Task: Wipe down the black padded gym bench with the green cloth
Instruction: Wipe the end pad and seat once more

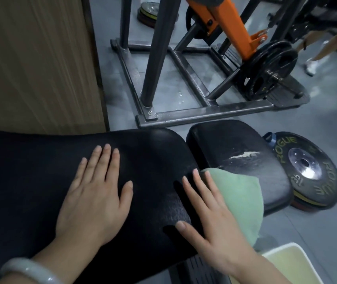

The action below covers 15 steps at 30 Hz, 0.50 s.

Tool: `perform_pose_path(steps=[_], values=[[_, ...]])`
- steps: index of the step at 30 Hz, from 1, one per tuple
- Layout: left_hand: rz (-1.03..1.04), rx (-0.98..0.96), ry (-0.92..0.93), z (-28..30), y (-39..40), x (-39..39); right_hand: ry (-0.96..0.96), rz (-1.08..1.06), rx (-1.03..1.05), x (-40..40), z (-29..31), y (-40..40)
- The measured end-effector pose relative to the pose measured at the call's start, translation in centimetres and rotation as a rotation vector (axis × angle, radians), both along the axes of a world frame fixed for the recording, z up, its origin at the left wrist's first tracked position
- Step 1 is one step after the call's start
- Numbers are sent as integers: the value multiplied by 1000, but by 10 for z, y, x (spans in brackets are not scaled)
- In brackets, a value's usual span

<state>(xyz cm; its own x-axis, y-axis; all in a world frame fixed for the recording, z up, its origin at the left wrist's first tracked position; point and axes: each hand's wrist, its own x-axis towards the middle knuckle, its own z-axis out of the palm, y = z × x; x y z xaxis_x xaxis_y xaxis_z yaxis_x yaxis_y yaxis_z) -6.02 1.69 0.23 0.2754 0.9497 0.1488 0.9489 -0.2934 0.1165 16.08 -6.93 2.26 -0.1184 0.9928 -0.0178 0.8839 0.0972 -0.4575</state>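
Observation:
The black padded gym bench [40, 171] runs from the left edge to the middle of the head view, with a separate seat pad [235, 144] to its right that has a torn white patch. My left hand [95, 191] lies flat on the long pad, fingers straight. My right hand [210, 218] presses flat at the long pad's right edge, its outer fingers on the green cloth [243, 197]. The cloth drapes over the gap between the two pads and hangs down the side.
A steel machine frame [184, 113] with an orange arm [229, 23] and a black weight plate [270, 68] stands behind the bench. A Rogue plate [311, 171] leans by the seat pad. A pale bin [290, 261] sits at lower right, a wooden panel [36, 58] at upper left. A person's legs [323, 48] are at far right.

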Motion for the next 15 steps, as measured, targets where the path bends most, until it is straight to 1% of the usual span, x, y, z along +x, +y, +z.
perform_pose_path(steps=[3, 7, 11, 15], values=[[-14, -3, -15, 0, 0, 0, -53, -4, -53, -1, 4, 6], [-53, -18, -9, 3, 2, 2, -83, -15, -69, -3, 2, 19], [-107, -86, -34, 7, 3, 2, -35, -20, -66, -2, -1, 34], [-106, -155, -47, 12, 8, 12, 36, -13, -56, 0, -3, 51]])
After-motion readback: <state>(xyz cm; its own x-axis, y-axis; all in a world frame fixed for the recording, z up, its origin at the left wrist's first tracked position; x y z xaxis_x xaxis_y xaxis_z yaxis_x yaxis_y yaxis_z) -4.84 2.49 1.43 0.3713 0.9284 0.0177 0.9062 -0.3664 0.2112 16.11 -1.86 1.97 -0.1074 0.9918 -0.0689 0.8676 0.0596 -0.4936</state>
